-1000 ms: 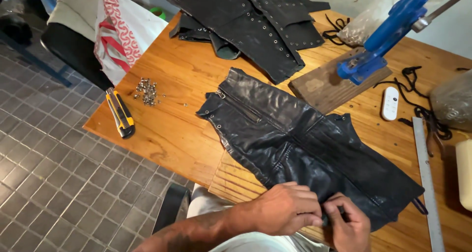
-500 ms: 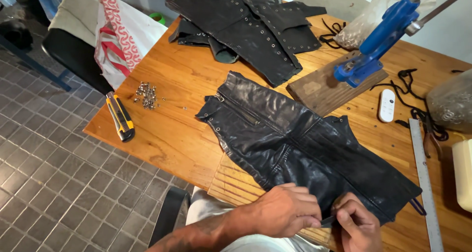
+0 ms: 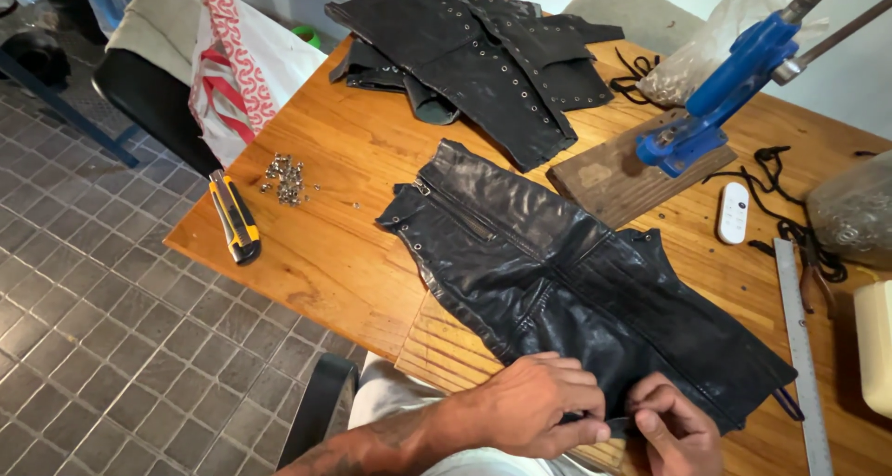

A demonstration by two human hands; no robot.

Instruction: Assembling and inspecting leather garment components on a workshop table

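Both hands are pinching the near hem of the black leather garment [image 3: 576, 281], left hand [image 3: 544, 411] and right hand [image 3: 674, 430] clamped on it side by side. It's spread flat across the wooden table [image 3: 344, 244], with a yellow utility knife [image 3: 234, 218] and a little pile of metal eyelets [image 3: 286, 179] off to the left.

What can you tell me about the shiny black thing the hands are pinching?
The black leather piece looks like glossy, creased leather. It lies flat, running diagonally across the wooden table, its near part on a ridged wooden board. A zip line runs along it, and small metal eyelets dot its far edge. The left hand and right hand pinch its near edge with their fingers.
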